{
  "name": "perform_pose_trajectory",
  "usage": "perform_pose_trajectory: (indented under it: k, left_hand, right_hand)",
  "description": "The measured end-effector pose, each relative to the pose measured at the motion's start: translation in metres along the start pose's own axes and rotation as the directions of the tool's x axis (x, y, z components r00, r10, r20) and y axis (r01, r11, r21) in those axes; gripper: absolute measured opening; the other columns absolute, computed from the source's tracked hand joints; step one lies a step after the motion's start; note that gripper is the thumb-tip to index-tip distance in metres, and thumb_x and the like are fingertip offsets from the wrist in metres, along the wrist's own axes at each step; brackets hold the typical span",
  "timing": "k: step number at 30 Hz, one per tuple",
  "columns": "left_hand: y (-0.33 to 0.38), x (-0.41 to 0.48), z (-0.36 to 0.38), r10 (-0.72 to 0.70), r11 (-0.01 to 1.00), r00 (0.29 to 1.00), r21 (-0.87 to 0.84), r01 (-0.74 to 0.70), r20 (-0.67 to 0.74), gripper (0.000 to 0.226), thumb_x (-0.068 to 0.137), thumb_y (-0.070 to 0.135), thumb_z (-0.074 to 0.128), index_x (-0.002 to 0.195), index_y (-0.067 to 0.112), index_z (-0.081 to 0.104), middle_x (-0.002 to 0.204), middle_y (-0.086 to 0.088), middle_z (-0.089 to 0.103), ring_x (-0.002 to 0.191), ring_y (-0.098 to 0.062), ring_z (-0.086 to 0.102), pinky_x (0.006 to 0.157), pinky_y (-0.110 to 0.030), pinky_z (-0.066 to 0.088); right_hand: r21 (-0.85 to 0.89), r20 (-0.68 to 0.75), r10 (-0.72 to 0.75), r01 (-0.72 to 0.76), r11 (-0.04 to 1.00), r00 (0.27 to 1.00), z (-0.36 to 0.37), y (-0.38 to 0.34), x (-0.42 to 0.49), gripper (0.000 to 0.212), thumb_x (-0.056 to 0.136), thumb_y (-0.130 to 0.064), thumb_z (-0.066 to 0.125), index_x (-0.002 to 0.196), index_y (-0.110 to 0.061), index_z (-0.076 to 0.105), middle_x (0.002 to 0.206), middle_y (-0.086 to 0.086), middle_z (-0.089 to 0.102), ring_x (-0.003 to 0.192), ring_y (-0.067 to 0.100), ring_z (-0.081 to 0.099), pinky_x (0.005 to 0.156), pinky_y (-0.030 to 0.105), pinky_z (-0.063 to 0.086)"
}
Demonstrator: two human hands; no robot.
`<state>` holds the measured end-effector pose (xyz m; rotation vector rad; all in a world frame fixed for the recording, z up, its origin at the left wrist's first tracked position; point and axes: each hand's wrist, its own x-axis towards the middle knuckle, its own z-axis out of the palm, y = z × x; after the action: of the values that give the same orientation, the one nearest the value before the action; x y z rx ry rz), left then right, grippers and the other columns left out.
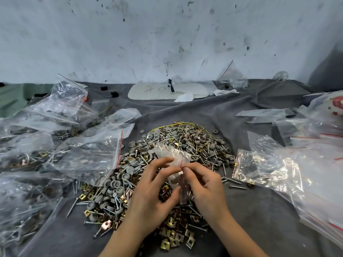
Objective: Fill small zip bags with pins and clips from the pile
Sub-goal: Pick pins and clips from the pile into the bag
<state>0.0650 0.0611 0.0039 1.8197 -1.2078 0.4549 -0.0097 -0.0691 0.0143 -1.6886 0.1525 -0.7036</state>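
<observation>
Bare left hand (148,193) and right hand (202,184)
Slim fingers (161,162) with short, plain fingernails; both forearms (239,236) are uncovered right down to the bottom edge of the view.

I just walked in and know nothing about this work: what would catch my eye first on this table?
The heap of grey caps, nails and brass-coloured clips in the middle of the grey cloth stands out first. Right over it, the left hand and right hand pinch a small zip bag between them. Filled bags crowd the left side, and more clear bags lie at the right.
</observation>
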Motion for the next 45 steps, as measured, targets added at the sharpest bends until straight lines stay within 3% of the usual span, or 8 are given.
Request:
perform_pose_trajectory:
  k: [5, 10, 16, 22, 28, 37, 41, 45]
  left_hand:
    - [0.002, 0.002, -0.001, 0.009, 0.999, 1.000, -0.052, -0.010, -0.022, 0.042, 0.084, 0.022, 0.058, 0.125, 0.026, 0.051, 0.108, 0.012, 0.049, 0.092, 0.003, 0.056, 0.077, -0.008, 0.047]
    - [-0.004, -0.002, 0.001, 0.005, 1.000, 0.998, -0.021, -0.006, -0.063, 0.054, 0.081, 0.001, 0.070, 0.125, 0.024, 0.049, 0.093, 0.005, 0.056, 0.076, -0.005, 0.059, 0.065, -0.024, 0.053]
    - [-0.007, -0.004, 0.005, -0.073, 0.992, 0.987, -0.115, 0.057, -0.142, 0.055, 0.081, 0.003, 0.062, 0.124, 0.031, 0.042, 0.088, 0.010, 0.058, 0.076, -0.005, 0.062, 0.068, -0.021, 0.053]
    - [-0.004, -0.004, 0.001, -0.167, 0.961, 0.976, -0.247, 0.129, -0.141, 0.037, 0.086, 0.029, 0.053, 0.108, 0.054, 0.037, 0.092, 0.012, 0.055, 0.080, -0.010, 0.060, 0.071, -0.022, 0.053]
    - [-0.002, 0.001, 0.001, -0.023, 0.994, 0.999, -0.108, 0.019, -0.038, 0.010, 0.090, 0.021, 0.051, 0.100, 0.021, 0.050, 0.088, 0.003, 0.058, 0.077, -0.007, 0.059, 0.066, -0.026, 0.051]
    - [0.004, -0.002, -0.002, -0.040, 0.990, 0.996, -0.129, 0.051, 0.084, 0.052, 0.088, 0.029, 0.060, 0.134, 0.026, 0.037, 0.109, 0.019, 0.062, 0.091, 0.006, 0.063, 0.079, -0.008, 0.048]
    - [-0.001, -0.002, 0.000, -0.052, 0.992, 0.996, -0.119, 0.043, -0.069, 0.037, 0.089, 0.006, 0.058, 0.119, 0.021, 0.041, 0.095, 0.008, 0.067, 0.074, -0.006, 0.068, 0.062, -0.022, 0.058]
    - [-0.002, -0.001, -0.003, 0.044, 0.998, 0.998, 0.048, -0.042, -0.051, 0.018, 0.083, 0.009, 0.054, 0.093, 0.016, 0.068, 0.116, 0.003, 0.065, 0.097, -0.003, 0.062, 0.078, -0.020, 0.054]
  right_hand:
    - [0.015, 0.024, 0.036, -0.036, 0.999, 0.999, 0.001, 0.001, 0.000, 0.030, 0.089, 0.001, 0.058, 0.083, -0.027, 0.067, 0.075, -0.002, 0.073, 0.064, 0.011, 0.068, 0.057, 0.024, 0.053]
    - [0.023, 0.096, 0.066, -0.069, 0.997, 0.993, 0.000, 0.004, 0.002, 0.024, 0.085, 0.003, 0.062, 0.084, -0.021, 0.066, 0.080, 0.001, 0.073, 0.074, 0.016, 0.071, 0.067, 0.025, 0.055]
    - [0.010, 0.133, 0.060, -0.062, 0.998, 0.989, 0.000, 0.004, 0.003, 0.022, 0.086, 0.001, 0.063, 0.079, -0.019, 0.067, 0.077, -0.002, 0.070, 0.073, 0.008, 0.067, 0.068, 0.022, 0.053]
    - [0.001, 0.092, 0.067, -0.067, 0.998, 0.994, -0.002, 0.007, 0.004, 0.020, 0.083, 0.001, 0.066, 0.082, -0.019, 0.068, 0.080, -0.001, 0.072, 0.075, 0.014, 0.069, 0.069, 0.030, 0.057]
    - [0.008, 0.092, 0.050, -0.050, 0.999, 0.995, -0.002, 0.005, 0.004, 0.022, 0.080, -0.013, 0.073, 0.069, -0.029, 0.062, 0.069, 0.003, 0.066, 0.067, 0.030, 0.064, 0.066, 0.049, 0.055]
    - [-0.087, 0.066, -0.002, 0.008, 0.996, 0.998, 0.000, 0.004, 0.003, 0.018, 0.083, -0.022, 0.072, 0.077, -0.009, 0.061, 0.068, 0.009, 0.064, 0.065, 0.029, 0.061, 0.064, 0.050, 0.050]
    - [-0.163, -0.013, -0.095, 0.092, 0.982, 0.995, -0.001, 0.005, 0.003, 0.018, 0.088, -0.027, 0.066, 0.078, -0.012, 0.062, 0.065, 0.004, 0.063, 0.056, 0.022, 0.058, 0.053, 0.048, 0.048]
    - [-0.143, -0.171, -0.119, 0.094, 0.985, 0.978, -0.004, 0.005, 0.005, 0.012, 0.088, -0.019, 0.065, 0.078, -0.019, 0.058, 0.065, 0.003, 0.061, 0.054, 0.021, 0.055, 0.051, 0.042, 0.047]
